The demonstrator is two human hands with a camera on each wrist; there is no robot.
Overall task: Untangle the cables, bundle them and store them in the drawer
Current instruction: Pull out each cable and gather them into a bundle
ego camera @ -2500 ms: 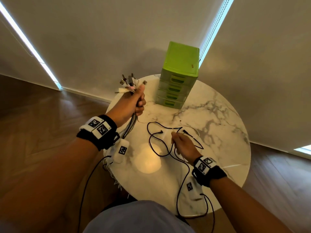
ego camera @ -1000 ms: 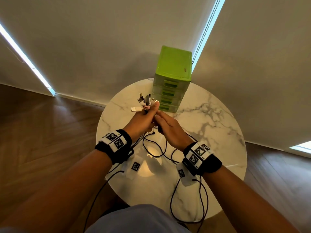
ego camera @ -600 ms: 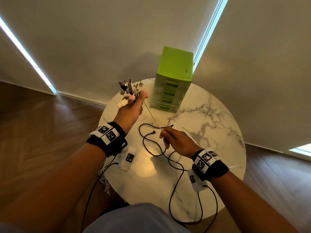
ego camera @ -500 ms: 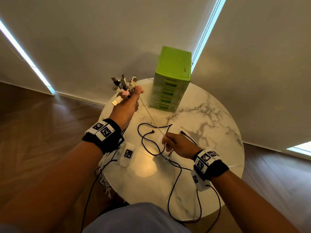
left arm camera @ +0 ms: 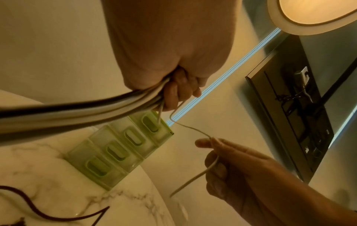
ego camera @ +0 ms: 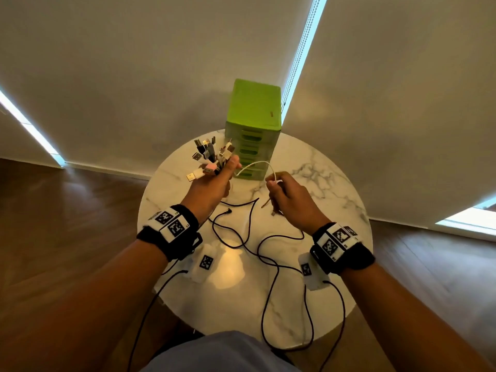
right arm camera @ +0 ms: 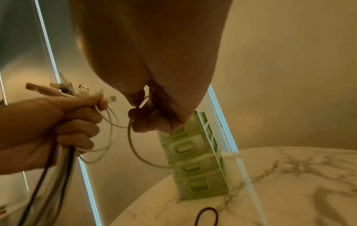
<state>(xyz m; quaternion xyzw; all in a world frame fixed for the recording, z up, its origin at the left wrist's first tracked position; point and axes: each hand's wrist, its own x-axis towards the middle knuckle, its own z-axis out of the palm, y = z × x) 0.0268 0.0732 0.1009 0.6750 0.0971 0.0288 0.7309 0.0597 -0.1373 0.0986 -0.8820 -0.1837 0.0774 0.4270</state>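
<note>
My left hand (ego camera: 214, 181) grips a bunch of cables (ego camera: 210, 157) above the round marble table (ego camera: 335, 200), their plugs fanning out past the thumb; the cords (left arm camera: 77, 113) trail back under the wrist. A thin white cable (ego camera: 255, 165) arcs from that fist to my right hand (ego camera: 284, 194), which pinches it between thumb and fingers (right arm camera: 146, 122), its free end (left arm camera: 185, 185) hanging below. A black cable (ego camera: 249, 232) lies in loose loops on the table between my wrists. The green drawer unit (ego camera: 253, 130) stands behind the hands, all drawers closed.
The table is small and round, its far edge close to a wall with lit vertical strips (ego camera: 300, 55). Wood floor (ego camera: 67, 224) surrounds it. Black sensor leads (ego camera: 271, 296) run from my wrist units over the near table edge.
My right hand lifted off the table and rose toward the left hand, so the white cable, taut half a second ago, now arcs slack. The left hand came a little lower and rightward.
</note>
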